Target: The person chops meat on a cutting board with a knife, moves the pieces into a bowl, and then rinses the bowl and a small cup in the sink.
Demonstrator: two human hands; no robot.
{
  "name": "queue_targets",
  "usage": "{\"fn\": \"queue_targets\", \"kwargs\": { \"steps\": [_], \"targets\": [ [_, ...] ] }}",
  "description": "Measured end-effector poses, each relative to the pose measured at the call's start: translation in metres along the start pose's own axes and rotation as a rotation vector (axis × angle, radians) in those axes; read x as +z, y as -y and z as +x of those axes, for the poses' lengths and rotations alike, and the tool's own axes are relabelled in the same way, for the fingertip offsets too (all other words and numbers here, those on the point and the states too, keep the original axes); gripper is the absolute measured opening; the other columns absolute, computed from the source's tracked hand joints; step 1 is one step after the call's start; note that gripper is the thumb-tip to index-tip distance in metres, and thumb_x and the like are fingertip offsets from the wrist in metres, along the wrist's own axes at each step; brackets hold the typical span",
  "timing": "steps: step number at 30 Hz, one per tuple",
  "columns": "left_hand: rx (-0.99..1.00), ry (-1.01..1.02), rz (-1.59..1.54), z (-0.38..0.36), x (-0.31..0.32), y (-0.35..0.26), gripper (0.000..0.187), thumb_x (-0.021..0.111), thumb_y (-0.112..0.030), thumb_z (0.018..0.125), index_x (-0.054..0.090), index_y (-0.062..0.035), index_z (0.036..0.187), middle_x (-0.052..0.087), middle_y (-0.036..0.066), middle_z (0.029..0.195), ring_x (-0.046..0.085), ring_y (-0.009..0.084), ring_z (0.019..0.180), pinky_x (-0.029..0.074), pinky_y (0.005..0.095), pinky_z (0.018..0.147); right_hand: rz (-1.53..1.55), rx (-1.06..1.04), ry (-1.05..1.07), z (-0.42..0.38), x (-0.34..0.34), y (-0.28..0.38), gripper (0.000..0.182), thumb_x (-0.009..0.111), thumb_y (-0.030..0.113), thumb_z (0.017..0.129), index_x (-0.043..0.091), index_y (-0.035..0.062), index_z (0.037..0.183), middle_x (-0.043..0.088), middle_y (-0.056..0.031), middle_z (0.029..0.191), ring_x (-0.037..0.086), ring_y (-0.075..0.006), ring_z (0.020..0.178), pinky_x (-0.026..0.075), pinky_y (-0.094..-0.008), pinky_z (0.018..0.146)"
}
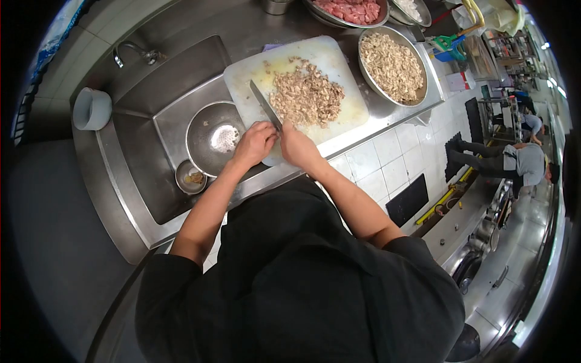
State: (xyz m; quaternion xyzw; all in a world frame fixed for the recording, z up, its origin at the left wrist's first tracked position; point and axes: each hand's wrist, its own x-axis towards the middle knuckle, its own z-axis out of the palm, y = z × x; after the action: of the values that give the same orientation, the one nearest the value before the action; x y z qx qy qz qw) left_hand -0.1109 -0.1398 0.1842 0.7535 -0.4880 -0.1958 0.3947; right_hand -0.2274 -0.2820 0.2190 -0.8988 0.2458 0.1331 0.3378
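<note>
My right hand (298, 147) is wrapped around the handle of a kitchen knife (264, 101). Its blade points away from me over the left part of a white cutting board (242, 75). Close beside it, at the board's near edge, my left hand (255, 143) is closed with curled fingers by the heel of the knife; what it grips, if anything, is hidden. On the board lies a pile of chopped brownish food (307, 94), perhaps meat or mushroom. To its right stands a metal bowl (363, 60) filled with similar chopped pieces (393, 68).
Left of the board is a steel sink (136, 154) with a faucet (136, 53), a wide pan (209, 130) and a small bowl (192, 177). A white container (92, 109) sits on the rim. Raw meat (351, 10) fills a bowl behind. Another person (523, 162) stands at far right.
</note>
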Motion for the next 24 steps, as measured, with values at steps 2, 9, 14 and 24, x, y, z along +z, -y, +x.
{"fn": "queue_targets", "kwargs": {
  "steps": [2,9,14,24],
  "targets": [
    [0.001,0.059,0.018,-0.002,-0.011,-0.008,0.019,0.072,-0.007,0.089,0.074,-0.0002,0.107,0.070,0.013,0.118,0.064,0.0354,0.114,0.055,0.0440,0.095,0.024,-0.023,-0.024,-0.002,-0.007,0.008,0.028,0.049,0.002,0.093,0.047,-0.0074,0.120,0.069,-0.0388,0.091,0.070,-0.0552,0.091,0.054,-0.0615,0.083],
    [0.115,0.027,-0.022,-0.011,-0.017,0.007,0.020,0.075,-0.004,0.088,0.073,0.0004,0.107,0.071,0.014,0.115,0.066,0.0356,0.111,0.055,0.0442,0.094,-0.030,0.085,0.101,-0.034,-0.001,0.017,0.031,0.049,0.005,0.095,0.045,-0.0102,0.122,0.069,-0.0396,0.091,0.069,-0.0554,0.091,0.053,-0.0623,0.082],
    [0.165,0.146,0.006,-0.003,-0.022,0.015,0.016,0.071,-0.007,0.092,0.075,-0.0015,0.106,0.074,0.012,0.112,0.068,0.0331,0.107,0.056,0.0426,0.095,0.080,-0.029,-0.044,-0.001,0.008,-0.003,0.030,0.049,0.006,0.096,0.046,-0.0099,0.120,0.068,-0.0369,0.083,0.069,-0.0549,0.083,0.053,-0.0628,0.076],
    [0.245,0.221,0.022,0.008,-0.030,0.021,0.010,0.072,-0.008,0.090,0.075,-0.0025,0.098,0.072,0.011,0.105,0.067,0.0325,0.104,0.056,0.0431,0.092,-0.004,-0.026,-0.101,0.015,-0.002,0.006,0.024,0.055,0.011,0.097,0.045,-0.0030,0.115,0.069,-0.0369,0.085,0.068,-0.0563,0.084,0.053,-0.0634,0.076]
  ]
}}
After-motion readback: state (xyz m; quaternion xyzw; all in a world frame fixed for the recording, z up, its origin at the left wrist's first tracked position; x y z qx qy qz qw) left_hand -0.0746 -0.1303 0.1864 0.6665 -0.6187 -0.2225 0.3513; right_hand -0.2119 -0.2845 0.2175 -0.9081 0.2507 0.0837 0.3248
